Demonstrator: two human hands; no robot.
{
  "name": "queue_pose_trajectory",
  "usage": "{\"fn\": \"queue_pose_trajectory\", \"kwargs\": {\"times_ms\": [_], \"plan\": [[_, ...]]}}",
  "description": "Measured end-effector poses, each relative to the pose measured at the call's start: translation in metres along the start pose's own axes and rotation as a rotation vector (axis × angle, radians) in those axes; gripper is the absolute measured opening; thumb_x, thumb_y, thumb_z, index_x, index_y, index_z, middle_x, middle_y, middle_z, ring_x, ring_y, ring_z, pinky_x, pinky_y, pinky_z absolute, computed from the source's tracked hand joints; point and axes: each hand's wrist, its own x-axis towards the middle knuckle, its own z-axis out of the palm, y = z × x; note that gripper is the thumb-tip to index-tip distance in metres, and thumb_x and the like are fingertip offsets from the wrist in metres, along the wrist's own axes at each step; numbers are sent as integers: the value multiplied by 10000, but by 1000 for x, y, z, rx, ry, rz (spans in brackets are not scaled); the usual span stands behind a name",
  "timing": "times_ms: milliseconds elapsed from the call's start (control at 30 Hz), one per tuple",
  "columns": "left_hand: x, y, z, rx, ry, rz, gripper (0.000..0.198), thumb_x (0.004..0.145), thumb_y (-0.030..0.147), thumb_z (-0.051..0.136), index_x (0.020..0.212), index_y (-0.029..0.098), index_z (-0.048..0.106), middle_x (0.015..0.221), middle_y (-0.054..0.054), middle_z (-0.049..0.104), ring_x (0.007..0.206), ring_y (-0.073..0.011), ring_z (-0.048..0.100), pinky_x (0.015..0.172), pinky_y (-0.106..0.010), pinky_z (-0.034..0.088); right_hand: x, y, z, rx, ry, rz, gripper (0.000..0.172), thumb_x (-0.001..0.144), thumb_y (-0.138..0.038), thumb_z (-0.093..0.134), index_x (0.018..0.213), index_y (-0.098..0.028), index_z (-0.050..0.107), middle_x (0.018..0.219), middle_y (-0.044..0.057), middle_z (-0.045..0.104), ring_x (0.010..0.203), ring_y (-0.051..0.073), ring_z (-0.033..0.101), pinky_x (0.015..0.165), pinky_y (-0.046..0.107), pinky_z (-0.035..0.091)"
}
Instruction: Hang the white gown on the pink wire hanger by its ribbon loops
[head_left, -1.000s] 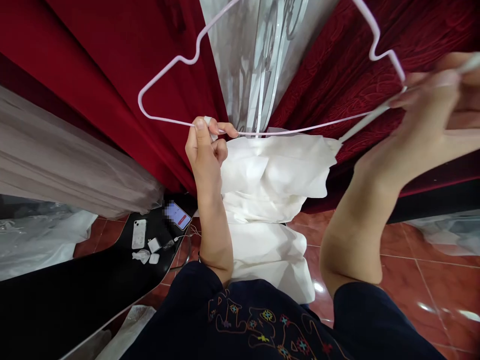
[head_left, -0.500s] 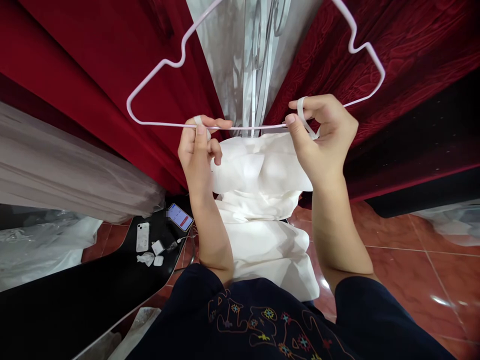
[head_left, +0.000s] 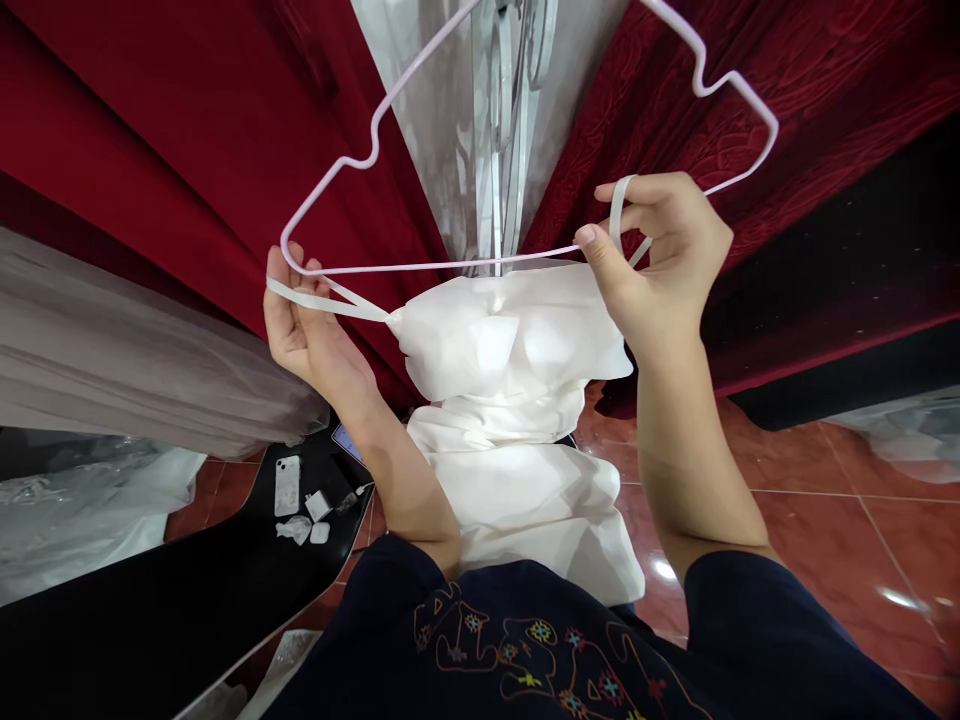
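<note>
A white garment [head_left: 517, 400] hangs below a thin pale pink hanger [head_left: 360, 165] in front of me. My left hand [head_left: 300, 325] is at the hanger's left corner, fingers curled around the garment's left strap [head_left: 337, 303], which is pulled out sideways. My right hand [head_left: 656, 255] is near the hanger's bottom bar on the right. Its thumb and fingers pinch the right strap [head_left: 616, 205], looped over the index finger.
Dark red garments [head_left: 187, 120] hang on both sides, with a silvery plastic-covered one [head_left: 450, 110] between them. A beige cloth [head_left: 112, 350] lies at left. Two phones and small chargers [head_left: 300, 500] lie on a black surface [head_left: 112, 600]. The floor is red tile [head_left: 825, 520].
My left hand moved left from the hanger's bottom bar to its left corner, drawing the left strap out. My right hand came in from the far right to the bar.
</note>
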Motion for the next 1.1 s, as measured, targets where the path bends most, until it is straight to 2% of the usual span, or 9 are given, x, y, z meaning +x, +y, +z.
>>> {"fn": "queue_pose_trajectory", "kwargs": {"times_ms": [67,133,267,400,633,767,867,1000,1100], "plan": [[2,5,4,23,-46,8,179,970,259,568,1115,321,652,1234,51,641,1239,-210,559,1120,-428,393,3,1,-4,31,-22,-22,267,822,-471,603,1029,-307,568,1090,16,640,771,104,565,881,363,506],[7,11,9,43,-116,22,169,928,224,636,1094,252,651,1190,19,661,1186,-212,596,1117,-435,416,5,0,-8,57,-45,-31,275,817,-453,618,1040,-296,584,1089,23,642,762,97,562,842,347,507],[22,24,14,34,-234,32,148,844,168,736,967,187,656,974,16,695,1018,-191,655,1015,-411,505,4,-1,-8,77,-51,-12,278,808,-464,626,1029,-297,606,1075,30,648,761,101,569,794,337,503],[36,36,8,111,-299,38,128,830,189,751,935,188,678,935,19,697,962,-180,653,929,-364,532,0,-1,1,84,-67,-8,271,805,-474,622,1012,-299,613,1048,25,654,775,119,589,803,352,512],[51,38,9,264,-197,138,126,786,190,787,832,105,706,766,-3,651,766,-138,597,757,-304,515,-1,2,9,112,-56,-30,260,797,-442,640,969,-248,624,1009,24,647,784,117,597,776,330,511],[54,28,16,246,-163,298,123,743,99,772,826,109,682,726,18,613,666,-102,530,645,-253,459,-2,2,7,120,-62,-31,257,805,-403,640,979,-214,628,999,28,647,786,90,593,787,291,507],[52,34,18,313,-320,315,178,745,55,743,892,134,680,833,-2,645,758,-138,579,690,-278,476,0,2,2,136,-44,-30,238,802,-350,650,972,-183,642,952,33,657,767,67,588,794,261,497],[49,58,17,536,-550,179,122,872,188,668,990,214,675,965,-51,647,920,-233,606,796,-373,483,4,5,-4,153,-41,-40,182,790,-318,662,909,-182,650,876,24,649,731,58,568,764,248,484],[54,65,18,585,-679,147,158,924,156,550,1015,229,656,920,-55,597,873,-236,587,753,-365,462,6,8,-6,155,-42,-51,155,800,-298,648,899,-179,646,848,24,636,727,61,560,758,255,476]]}}
